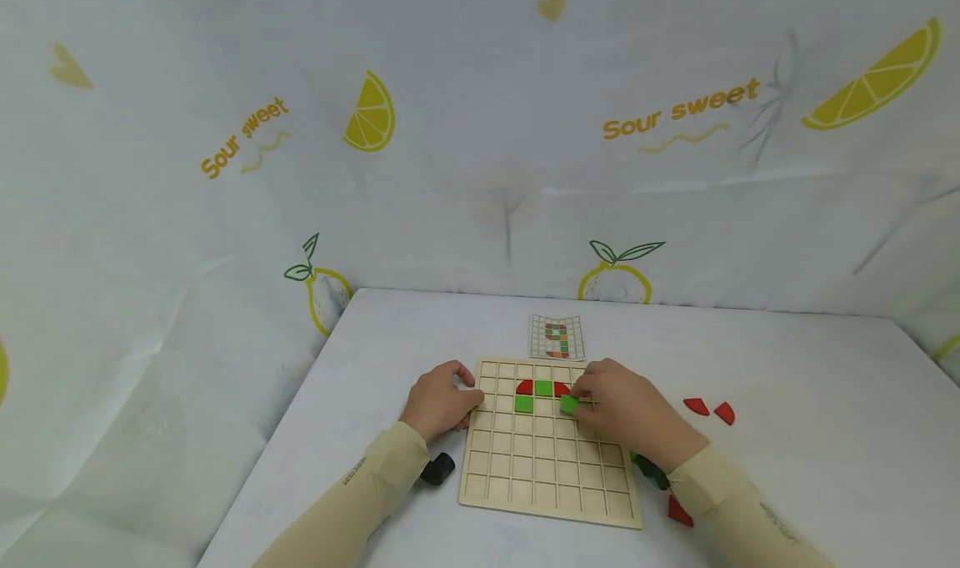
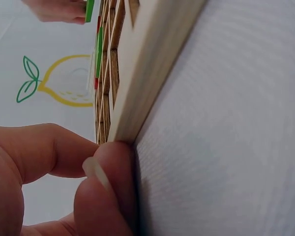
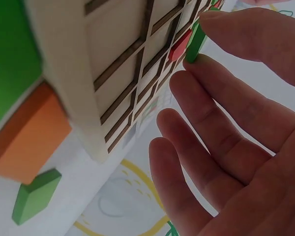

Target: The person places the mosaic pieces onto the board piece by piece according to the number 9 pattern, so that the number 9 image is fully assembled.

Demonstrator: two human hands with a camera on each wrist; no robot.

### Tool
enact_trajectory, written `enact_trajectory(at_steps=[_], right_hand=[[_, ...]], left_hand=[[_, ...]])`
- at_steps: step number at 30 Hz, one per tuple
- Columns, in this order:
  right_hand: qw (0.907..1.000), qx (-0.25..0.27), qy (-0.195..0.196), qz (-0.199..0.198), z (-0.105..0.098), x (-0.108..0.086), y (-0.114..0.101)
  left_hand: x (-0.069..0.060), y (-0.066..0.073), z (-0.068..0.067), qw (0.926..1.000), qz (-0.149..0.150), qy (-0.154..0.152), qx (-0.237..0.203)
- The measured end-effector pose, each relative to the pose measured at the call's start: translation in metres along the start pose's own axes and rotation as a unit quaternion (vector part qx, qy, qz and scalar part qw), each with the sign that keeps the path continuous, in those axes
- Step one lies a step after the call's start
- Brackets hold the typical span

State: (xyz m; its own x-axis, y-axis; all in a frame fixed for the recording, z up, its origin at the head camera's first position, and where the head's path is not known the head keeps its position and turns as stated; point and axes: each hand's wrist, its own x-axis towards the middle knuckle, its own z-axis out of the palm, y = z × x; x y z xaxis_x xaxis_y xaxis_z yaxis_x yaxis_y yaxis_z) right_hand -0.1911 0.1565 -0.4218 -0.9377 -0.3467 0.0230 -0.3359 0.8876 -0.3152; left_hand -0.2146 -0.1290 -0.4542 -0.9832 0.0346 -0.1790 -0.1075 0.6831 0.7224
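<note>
A light wooden grid board lies flat on the table, with red quarter-round pieces and green squares set in its upper rows. At the board's left edge, my left hand has its fingers bent, fingertips on the rim; the left wrist view shows the fingertips against the board's side. My right hand is over the board's upper right part. Between thumb and index finger it pinches a green square tile, tilted above the grid in the right wrist view; the other fingers are spread loosely.
A small pattern card lies behind the board. Red pieces are scattered to the right, one near my right sleeve. Orange and green blocks lie beside the board. A black object sits by my left sleeve.
</note>
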Motion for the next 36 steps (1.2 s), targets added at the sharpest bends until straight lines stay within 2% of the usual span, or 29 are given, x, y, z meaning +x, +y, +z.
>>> enact_trajectory(at_steps=[5,20,36], right_hand=[[0.9999,-0.001,-0.007,0.008,0.004,0.003,-0.003],[0.9996,-0.011,0.013,-0.022,0.010,0.001,0.000],[0.9996,-0.022,0.010,-0.017,0.012,0.001,-0.001]], left_hand=[[-0.001,0.000,-0.002,1.0000,-0.003,-0.003,-0.002],[-0.005,0.003,-0.002,0.9999,0.010,0.002,0.001],[-0.004,0.001,-0.002,0.9999,0.011,0.001,-0.002]])
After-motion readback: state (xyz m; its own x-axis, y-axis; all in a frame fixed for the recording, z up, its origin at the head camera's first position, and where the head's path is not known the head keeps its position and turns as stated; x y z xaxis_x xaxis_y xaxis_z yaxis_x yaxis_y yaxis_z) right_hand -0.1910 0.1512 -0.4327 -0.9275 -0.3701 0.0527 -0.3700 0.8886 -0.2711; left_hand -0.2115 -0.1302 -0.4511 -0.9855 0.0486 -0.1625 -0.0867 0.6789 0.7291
